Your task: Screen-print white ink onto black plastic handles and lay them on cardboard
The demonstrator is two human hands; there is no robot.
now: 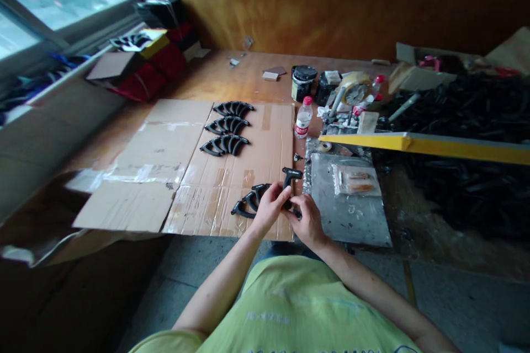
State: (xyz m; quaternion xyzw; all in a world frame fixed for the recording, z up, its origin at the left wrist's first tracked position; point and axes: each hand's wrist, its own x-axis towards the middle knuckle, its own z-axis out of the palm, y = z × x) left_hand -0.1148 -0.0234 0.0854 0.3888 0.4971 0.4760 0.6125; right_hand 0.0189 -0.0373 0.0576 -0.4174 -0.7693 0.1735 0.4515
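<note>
My left hand (272,205) grips a black T-shaped plastic-looking part (291,174), its thumb resting on the stem and the wider head pointing up. My right hand (307,219) is closed at the lower end of the same part; its fingertips hide what they touch there. Small dark bits show just under the right fingers. Close beside my left hand, a short row of curved black parts (248,203) lies on the cardboard sheet (194,215). Farther up the sheet are three more fanned rows of such parts (226,145).
A red-capped bottle (303,118) stands at the sheet's right edge, with black tubs (303,83) behind. To the right lie a grey board (348,215) carrying a plastic packet (356,180), a yellow-edged bar (426,146) and a big dark heap of parts (476,121).
</note>
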